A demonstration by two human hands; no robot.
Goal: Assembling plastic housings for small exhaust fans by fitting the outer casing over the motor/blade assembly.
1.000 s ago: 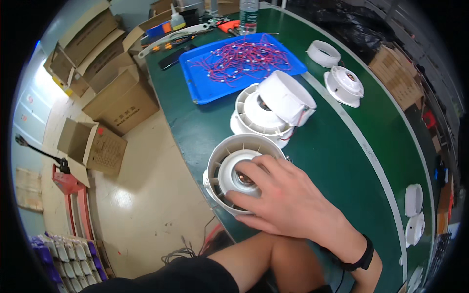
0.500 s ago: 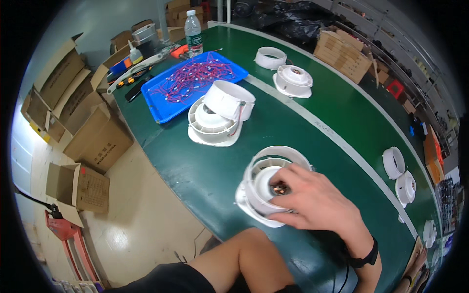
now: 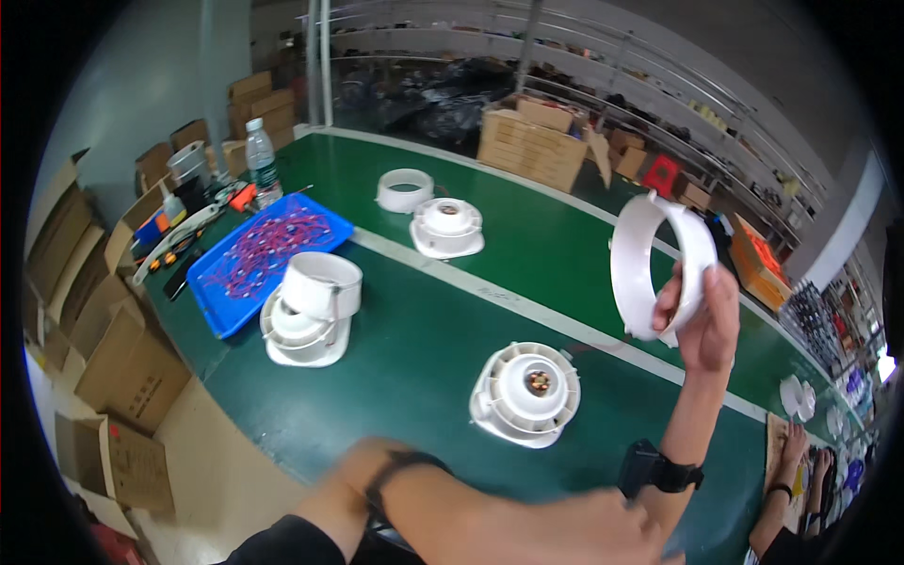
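Note:
My right hand is raised over the right side of the table, its fingers and thumb closed on the wall of a white plastic ring. Low in the view, my left hand crosses toward my right forearm; motion smears its fingers. Between my arms and the table's middle strip sits a white round fan-like housing with ribs and a copper-coloured motor core on top. Farther left, another white ring rests tilted on a second housing.
A blue tray of red-purple wires lies at the left, near a water bottle and tools. Beyond the pale strip are another ring and housing. Another person's hands work at the right edge. Cardboard boxes stand left.
My right hand has lifted the ring off the near housing, up and to the right, uncovering its top. My left arm has come into view. The whole view has shifted.

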